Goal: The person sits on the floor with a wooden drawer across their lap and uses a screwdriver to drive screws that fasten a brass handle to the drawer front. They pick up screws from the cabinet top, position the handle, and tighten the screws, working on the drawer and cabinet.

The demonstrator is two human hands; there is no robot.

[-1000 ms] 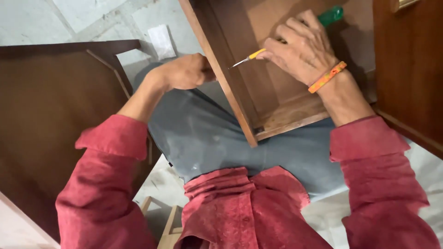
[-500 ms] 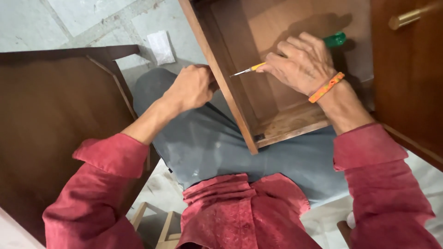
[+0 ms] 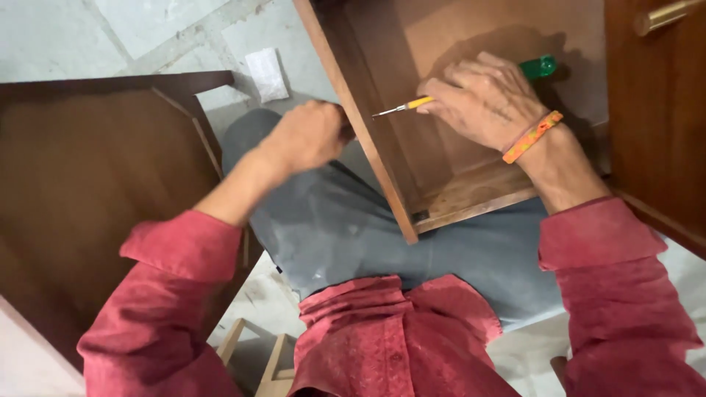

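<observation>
**Screwdriver at the drawer wall**

From the head view, we see our right hand (image 3: pixel 489 99) closed around a screwdriver (image 3: pixel 412 105), its tip just beyond our fingers, at the wooden drawer (image 3: pixel 382 158) side wall. Our left hand (image 3: pixel 309 136) is curled shut against that wall's outer face.

Green-handled screwdriver (image 3: pixel 471 84) level inside wooden drawer (image 3: pixel 441 198)

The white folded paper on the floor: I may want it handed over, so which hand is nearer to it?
Left. The left hand grips the outer face of the drawer's side panel, just right of and below the white folded paper. The right hand is inside the drawer, holding a screwdriver, farther away.
</observation>
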